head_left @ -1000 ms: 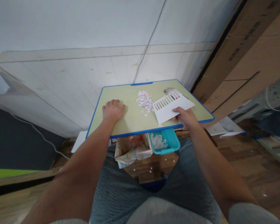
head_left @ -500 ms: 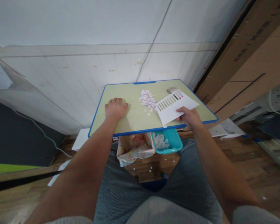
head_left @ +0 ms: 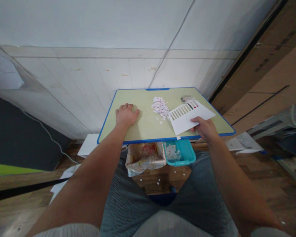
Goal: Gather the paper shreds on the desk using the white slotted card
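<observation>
My left hand (head_left: 127, 114) lies flat with fingers spread on the left part of a pale yellow tabletop (head_left: 145, 128) with a blue rim. In my right hand (head_left: 204, 126) is a white card (head_left: 185, 123), pinched at its near right edge, thumb on top. A row of several slots runs along the card's far side, with a dark mark and small red marks at the right end. Left of the card lies a heap of small white paper pieces (head_left: 160, 107), a few scattered at its near side. A blurred item (head_left: 186, 98) sits just beyond the card.
Below the table's near edge are a cloth-lined basket (head_left: 146, 164) and a turquoise bin (head_left: 185, 154) with paper bits inside. Paper bits dot the wooden floor. A wall with a cable (head_left: 171, 46) stands behind the table; cardboard boxes (head_left: 268, 79) rise at the right.
The whole view has shifted slightly, so the table appears a little further right. Both hands and the card keep nearly the same places on the table.
</observation>
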Action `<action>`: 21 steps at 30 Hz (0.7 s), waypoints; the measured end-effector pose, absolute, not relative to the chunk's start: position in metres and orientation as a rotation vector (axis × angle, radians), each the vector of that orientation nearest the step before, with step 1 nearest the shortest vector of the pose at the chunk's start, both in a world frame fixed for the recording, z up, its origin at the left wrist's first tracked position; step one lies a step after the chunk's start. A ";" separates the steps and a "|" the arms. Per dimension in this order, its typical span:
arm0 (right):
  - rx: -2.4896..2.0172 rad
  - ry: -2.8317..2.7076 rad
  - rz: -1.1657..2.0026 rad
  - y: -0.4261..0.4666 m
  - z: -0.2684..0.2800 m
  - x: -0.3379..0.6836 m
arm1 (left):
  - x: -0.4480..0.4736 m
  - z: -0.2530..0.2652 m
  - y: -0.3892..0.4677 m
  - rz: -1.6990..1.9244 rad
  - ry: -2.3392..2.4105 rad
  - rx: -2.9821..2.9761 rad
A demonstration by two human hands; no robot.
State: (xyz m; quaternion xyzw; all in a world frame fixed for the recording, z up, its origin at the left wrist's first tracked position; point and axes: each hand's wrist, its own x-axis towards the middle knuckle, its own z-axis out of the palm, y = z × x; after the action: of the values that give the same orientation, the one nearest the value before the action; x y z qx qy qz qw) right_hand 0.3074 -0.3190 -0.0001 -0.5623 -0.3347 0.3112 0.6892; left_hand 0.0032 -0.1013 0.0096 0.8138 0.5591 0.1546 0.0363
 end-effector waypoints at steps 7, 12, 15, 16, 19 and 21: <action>-1.264 -0.732 0.680 -0.322 0.002 0.308 | 0.004 0.010 -0.102 0.471 1.721 2.494; -1.290 -0.743 0.648 -0.317 0.001 0.305 | 0.004 0.010 -0.104 0.459 1.735 2.512; -1.332 -0.792 0.647 -0.308 -0.001 0.300 | 0.004 0.011 -0.105 0.430 1.742 2.513; -1.348 -0.828 0.655 -0.304 -0.001 0.297 | 0.004 0.011 -0.105 0.424 1.746 2.512; -1.389 -0.932 0.684 -0.292 -0.004 0.290 | 0.005 0.012 -0.106 0.414 1.758 2.512; -1.416 -0.972 0.685 -0.286 -0.005 0.286 | 0.005 0.012 -0.106 0.411 1.763 2.516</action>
State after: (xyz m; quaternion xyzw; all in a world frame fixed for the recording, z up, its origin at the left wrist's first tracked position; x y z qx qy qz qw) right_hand 0.2860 -0.2859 -0.0048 -0.6113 -0.4196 0.2956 0.6024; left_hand 0.0048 -0.1061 0.0116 0.8116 0.5686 0.1327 0.0211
